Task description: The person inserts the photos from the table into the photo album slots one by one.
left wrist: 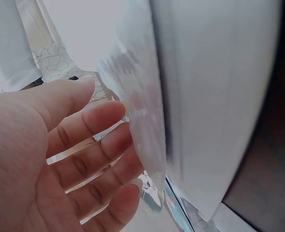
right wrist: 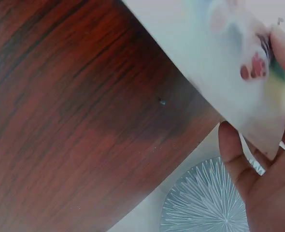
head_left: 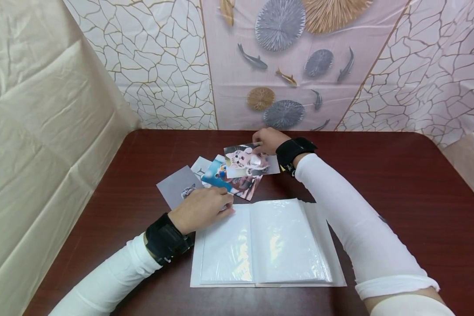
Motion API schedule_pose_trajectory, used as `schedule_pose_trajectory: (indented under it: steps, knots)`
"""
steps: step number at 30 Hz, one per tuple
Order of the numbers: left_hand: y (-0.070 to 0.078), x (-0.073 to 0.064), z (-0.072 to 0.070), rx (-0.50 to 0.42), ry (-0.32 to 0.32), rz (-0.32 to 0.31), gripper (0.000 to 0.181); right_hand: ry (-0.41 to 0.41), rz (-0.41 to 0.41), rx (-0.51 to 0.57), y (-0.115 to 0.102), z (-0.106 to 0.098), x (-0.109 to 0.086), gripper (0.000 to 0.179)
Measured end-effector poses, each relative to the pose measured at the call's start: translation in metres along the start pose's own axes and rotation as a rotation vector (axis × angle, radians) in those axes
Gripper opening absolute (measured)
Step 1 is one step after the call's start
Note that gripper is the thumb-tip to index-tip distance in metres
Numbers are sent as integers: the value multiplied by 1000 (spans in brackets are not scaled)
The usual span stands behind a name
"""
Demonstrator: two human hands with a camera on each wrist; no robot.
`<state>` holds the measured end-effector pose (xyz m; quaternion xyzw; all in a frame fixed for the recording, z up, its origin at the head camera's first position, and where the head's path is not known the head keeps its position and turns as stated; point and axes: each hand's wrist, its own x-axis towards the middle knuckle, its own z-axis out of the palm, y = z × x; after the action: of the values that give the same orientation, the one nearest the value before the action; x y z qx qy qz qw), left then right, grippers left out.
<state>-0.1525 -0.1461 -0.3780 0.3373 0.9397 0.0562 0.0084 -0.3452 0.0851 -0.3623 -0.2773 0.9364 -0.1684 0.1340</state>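
Note:
My right hand [head_left: 271,140] holds a kitten photo [head_left: 245,163] by its edge, above the far side of the table. In the right wrist view, thumb and fingers pinch a corner of that photo [right wrist: 215,72], and a pink paw pad shows on it. An open photo album [head_left: 278,245] with clear plastic pockets lies in front. My left hand [head_left: 203,208] is at the album's upper left corner. The left wrist view shows its fingers [left wrist: 99,150] loosely bent beside the page edge [left wrist: 147,111]; whether they touch it I cannot tell.
Several photos lie overlapping beyond the album: a grey one with a small animal [head_left: 179,184], a pale one [head_left: 200,166] and a blue one [head_left: 213,175]. The dark red wooden table [head_left: 399,188] ends at a patterned cloth backdrop [head_left: 241,109]. A beige cloth [head_left: 43,131] hangs at left.

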Motion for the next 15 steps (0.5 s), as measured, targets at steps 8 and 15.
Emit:
schedule_pose_trajectory:
  steps: [8,15]
  knots:
    - [-1,0,1,-6,5,-1,25,18,-68,40,4,-8,-5,13]
    - [-1,0,1,-6,12,10,23,3,-90,111,8,-18,-17,16]
